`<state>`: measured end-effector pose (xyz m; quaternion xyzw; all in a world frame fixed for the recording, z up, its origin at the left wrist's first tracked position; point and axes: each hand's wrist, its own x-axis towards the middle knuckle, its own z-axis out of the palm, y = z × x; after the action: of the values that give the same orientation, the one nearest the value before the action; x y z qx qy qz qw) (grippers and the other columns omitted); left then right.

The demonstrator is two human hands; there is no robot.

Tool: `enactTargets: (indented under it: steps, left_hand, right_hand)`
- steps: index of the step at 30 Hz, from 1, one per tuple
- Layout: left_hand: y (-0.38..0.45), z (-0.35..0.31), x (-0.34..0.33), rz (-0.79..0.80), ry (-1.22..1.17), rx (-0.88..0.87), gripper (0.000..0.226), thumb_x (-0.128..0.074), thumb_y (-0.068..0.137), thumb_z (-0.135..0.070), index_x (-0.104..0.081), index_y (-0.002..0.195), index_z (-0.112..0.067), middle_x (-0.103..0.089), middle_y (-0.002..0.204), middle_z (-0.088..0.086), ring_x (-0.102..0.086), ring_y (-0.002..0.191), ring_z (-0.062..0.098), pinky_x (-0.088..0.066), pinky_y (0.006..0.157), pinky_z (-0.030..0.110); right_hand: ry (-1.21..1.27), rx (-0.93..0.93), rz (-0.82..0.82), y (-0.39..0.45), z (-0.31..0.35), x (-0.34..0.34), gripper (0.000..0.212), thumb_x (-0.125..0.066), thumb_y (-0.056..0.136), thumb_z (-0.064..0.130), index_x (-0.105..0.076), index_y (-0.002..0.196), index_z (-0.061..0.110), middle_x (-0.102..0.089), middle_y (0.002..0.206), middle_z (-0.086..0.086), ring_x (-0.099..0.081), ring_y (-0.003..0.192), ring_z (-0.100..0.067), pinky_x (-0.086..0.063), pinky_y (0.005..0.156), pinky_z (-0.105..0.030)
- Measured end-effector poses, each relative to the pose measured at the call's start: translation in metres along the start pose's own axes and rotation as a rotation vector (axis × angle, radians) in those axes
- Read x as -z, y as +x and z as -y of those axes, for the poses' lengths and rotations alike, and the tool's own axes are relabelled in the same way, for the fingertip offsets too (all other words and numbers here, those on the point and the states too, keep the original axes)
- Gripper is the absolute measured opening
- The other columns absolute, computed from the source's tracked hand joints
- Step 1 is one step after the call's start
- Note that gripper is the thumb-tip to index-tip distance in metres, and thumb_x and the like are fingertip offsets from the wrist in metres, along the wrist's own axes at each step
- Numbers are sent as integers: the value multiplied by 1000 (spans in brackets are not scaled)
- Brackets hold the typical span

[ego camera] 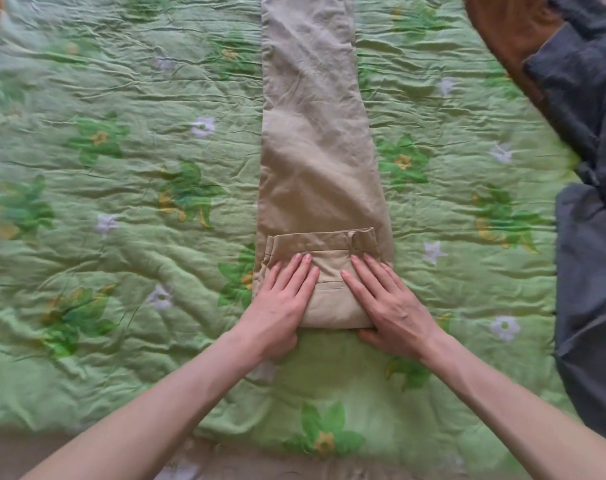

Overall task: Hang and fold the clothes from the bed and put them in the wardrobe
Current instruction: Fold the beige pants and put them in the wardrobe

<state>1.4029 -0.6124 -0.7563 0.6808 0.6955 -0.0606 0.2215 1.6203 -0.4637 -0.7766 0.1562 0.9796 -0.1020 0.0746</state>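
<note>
Khaki trousers [315, 140] lie lengthwise on the bed [121, 202], legs stacked and running away from the viewer, with the waistband end turned over into a short flap nearest the person. The left hand [280, 306] and the right hand [388, 306] lie flat on this flap, fingers straight and close together, pressing the fold down; neither pinches the cloth. The fabric appears to be a light woven cotton: soft, limp, easily creased, and not slippery on the quilted cover. It will likely sag if lifted by one point, so the folded edge is best taken at both of its corners, or the bundle supported from beneath with flat palms. A dark grey garment [592, 237] lies at the bed's right side, well apart from the trousers. No container or wardrobe is in view, so nothing can be said of contents.
</note>
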Motion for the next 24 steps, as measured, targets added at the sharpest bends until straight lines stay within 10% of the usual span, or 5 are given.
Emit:
enactTargets:
  steps: [7,16,20,24]
  left_hand:
    - [0,-5,47,216,-76,4,102,-56,78,-9,-2,165,-8,10,174,14,11,161,26,1,130,44]
    - [-82,-49,41,442,-376,-85,96,-49,71,-20,-15,160,-5,-15,171,13,-11,160,24,-11,128,34]
    - [-75,-45,52,445,-405,-63,52,-53,69,-23,-47,121,-24,-62,127,7,-60,117,30,-50,96,36]
    - [-36,-6,79,358,-659,37,19,-58,73,-24,-57,91,-26,-68,85,0,-63,77,20,-50,64,28]
  right_hand:
    - [65,14,-137,-18,3,18,78,-76,79,20,-48,150,5,-52,153,-17,-48,143,-36,-39,118,-47]
    - [362,84,-22,-93,43,51,59,-62,72,38,-64,130,26,-73,123,9,-69,114,-7,-54,95,-20]
    - [679,-189,-158,-111,48,45,57,-82,79,39,-63,132,30,-73,122,17,-71,108,0,-57,87,-23]
    - [989,-656,-482,-96,54,35,55,-89,69,33,-69,121,29,-77,100,14,-73,88,-4,-56,82,-16]
